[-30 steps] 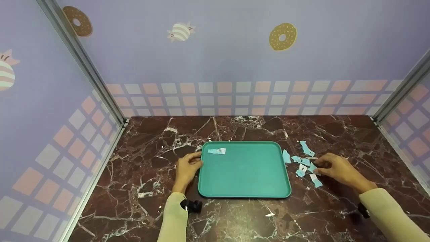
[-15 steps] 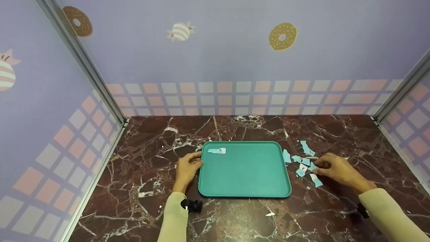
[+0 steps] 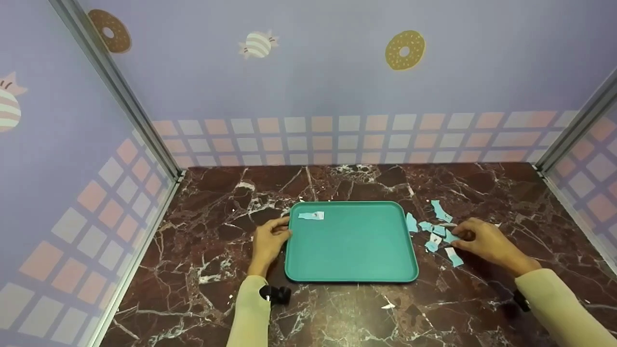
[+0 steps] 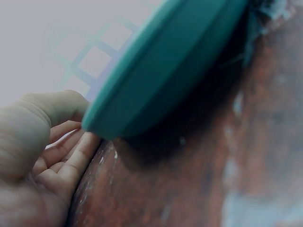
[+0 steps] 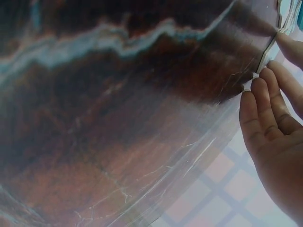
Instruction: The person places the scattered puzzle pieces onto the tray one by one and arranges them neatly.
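Observation:
My left hand grips the left edge of a green tray, thumb at the rim and fingers against its side; the left wrist view shows the tray's edge between them. Near the tray's upper left corner lies a blue and white strip of torn paper. Right of the tray, my right hand pinches a light blue torn paper piece low at the table, between thumb and fingertips. In the right wrist view its fingers reach down to the tabletop, the other fingertips side by side.
Several torn paper pieces lie between tray and right hand, among them a blue one at the tray's right rim, a long one behind and a white-blue one in front. A white fleck lies on the dark marbled table.
The paper piece at my right fingertips has shifted slightly and shows more of its surface. The right fingers have moved very little; my left hand and the tray stay put.

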{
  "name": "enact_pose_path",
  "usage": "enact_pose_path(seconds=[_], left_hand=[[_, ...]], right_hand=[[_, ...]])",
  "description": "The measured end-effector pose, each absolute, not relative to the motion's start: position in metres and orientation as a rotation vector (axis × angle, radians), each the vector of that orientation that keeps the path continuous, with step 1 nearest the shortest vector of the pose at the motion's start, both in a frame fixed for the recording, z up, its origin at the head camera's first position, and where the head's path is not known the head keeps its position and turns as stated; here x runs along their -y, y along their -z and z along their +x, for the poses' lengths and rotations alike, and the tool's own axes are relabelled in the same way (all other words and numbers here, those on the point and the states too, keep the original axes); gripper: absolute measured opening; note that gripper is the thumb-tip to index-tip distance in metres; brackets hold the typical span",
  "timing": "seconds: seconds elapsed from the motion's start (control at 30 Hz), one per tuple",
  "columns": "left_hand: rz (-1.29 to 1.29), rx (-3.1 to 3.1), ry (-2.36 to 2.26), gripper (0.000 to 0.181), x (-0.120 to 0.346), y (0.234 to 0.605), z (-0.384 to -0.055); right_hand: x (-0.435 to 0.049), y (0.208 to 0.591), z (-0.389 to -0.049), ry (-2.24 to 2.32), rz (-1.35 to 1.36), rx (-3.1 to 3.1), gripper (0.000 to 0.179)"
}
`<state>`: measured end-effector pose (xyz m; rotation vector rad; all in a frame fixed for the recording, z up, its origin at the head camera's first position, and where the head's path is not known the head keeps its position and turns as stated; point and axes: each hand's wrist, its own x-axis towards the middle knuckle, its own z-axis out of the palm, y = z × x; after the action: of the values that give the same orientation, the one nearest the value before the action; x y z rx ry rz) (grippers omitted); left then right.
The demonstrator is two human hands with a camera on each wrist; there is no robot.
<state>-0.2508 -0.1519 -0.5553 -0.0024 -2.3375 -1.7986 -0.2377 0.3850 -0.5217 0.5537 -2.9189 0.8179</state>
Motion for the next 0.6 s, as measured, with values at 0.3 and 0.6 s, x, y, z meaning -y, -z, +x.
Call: enact_pose_path(seconds=[0.3,0.6], left_hand=[[0.008,2.317,1.798,0.034,0.1508,0.5560,-0.2520],[0.014,2.336,1.776,0.034,0.1511,0.5560,-0.2527]], right_hand=[[-0.3835,0.5233,-0.2383,-0.782,0.529,2.901,0.023],[-0.3818,0.5231,-0.2389,-0.780,0.516,2.901,0.022]])
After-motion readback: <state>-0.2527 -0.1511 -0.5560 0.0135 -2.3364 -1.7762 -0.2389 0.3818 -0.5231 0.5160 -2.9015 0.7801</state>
